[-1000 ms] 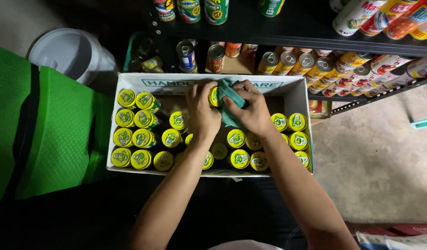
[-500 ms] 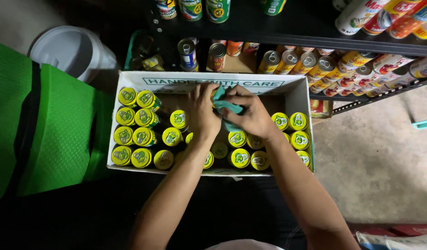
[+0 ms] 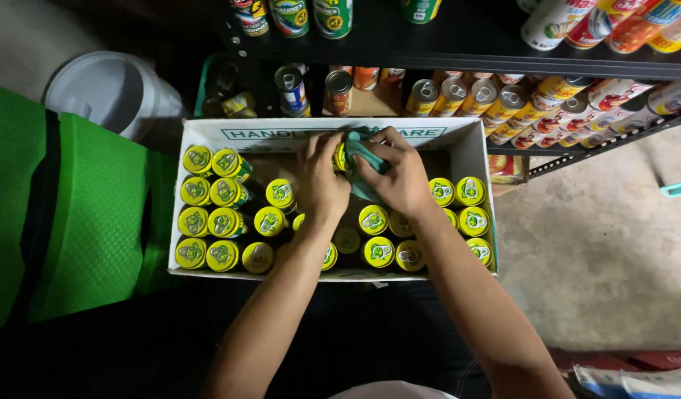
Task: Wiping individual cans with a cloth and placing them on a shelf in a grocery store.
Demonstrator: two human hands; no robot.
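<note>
Both hands deep in a white cardboard box (image 3: 470, 144) of yellow-topped cans (image 3: 226, 224). Left hand (image 3: 319, 181) gripping a can (image 3: 341, 157) at box centre-top, right hand (image 3: 399, 174) clutching a teal cloth (image 3: 362, 159) against it. More cans packed at 9 and 3 o'clock. Shelf of tins (image 3: 495, 100) at 12, white bucket (image 3: 107, 92) at 10, green bag (image 3: 74, 214) at 9.

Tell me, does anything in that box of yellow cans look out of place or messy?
Mostly tidy. The cans on the left of the cardboard box stand in neat rows, but the middle ones are loose with bare gaps. The left hand and right hand hold one can with a teal cloth. Nothing spilled or dented shows.
</note>
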